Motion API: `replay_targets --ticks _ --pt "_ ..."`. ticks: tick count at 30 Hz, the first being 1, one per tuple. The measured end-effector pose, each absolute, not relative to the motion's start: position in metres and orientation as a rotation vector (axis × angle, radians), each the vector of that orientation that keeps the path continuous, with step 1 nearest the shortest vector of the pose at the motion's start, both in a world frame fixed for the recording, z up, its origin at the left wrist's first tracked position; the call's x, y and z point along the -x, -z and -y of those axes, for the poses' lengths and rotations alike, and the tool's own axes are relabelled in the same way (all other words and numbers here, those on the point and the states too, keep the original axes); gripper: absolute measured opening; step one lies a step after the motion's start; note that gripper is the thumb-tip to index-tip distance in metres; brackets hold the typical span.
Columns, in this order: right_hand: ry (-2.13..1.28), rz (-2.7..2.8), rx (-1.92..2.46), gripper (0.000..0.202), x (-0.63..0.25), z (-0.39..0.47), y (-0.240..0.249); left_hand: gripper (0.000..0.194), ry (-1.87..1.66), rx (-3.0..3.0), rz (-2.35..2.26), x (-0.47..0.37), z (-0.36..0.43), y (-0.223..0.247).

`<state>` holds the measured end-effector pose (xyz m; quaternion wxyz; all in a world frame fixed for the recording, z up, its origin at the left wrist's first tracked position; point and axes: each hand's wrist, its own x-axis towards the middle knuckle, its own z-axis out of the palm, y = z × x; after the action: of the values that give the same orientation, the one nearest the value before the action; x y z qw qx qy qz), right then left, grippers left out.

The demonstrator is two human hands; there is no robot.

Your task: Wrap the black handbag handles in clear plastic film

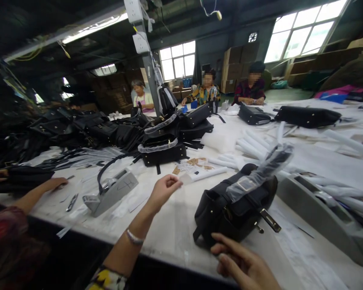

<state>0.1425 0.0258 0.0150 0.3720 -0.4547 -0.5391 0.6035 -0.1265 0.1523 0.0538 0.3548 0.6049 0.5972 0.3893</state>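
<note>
My left hand (163, 194) is raised over the table with thumb and fingers pinched on the edge of a thin clear plastic film (184, 225). The film runs down towards the table's front edge and is hard to see against the white top. A black handbag (230, 217) stands to the right of it, its strap (257, 173) wrapped in clear plastic and a metal clasp (270, 220) sticking out. Close to the bag's lower front is my right hand (245, 262), its fingers loosely bent and apart. I see nothing clearly held in it.
A grey tape dispenser (113, 193) sits on the left, a larger one (326, 217) on the right. A small cutter (71, 202) lies near a co-worker's hand (53, 184). Black bags (163, 155) are piled behind; white rolled sheets (254, 145) lie beyond. Several people work across the table.
</note>
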Motion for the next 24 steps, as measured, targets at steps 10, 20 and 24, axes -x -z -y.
replay_targets --ticks 10,20,24 --pt "-1.156 1.706 1.136 0.027 -0.117 -0.012 -0.034 0.040 -1.016 -1.037 -1.112 0.058 0.016 -0.035" --pt "-1.297 1.596 1.278 0.059 -0.116 -0.003 -0.007 0.021 -1.082 -1.225 -1.362 0.081 -0.005 -0.007" --pt "-1.315 1.559 1.289 0.063 -0.105 -0.012 -0.007 0.019 -1.019 -1.353 -1.263 0.081 -0.027 0.001"
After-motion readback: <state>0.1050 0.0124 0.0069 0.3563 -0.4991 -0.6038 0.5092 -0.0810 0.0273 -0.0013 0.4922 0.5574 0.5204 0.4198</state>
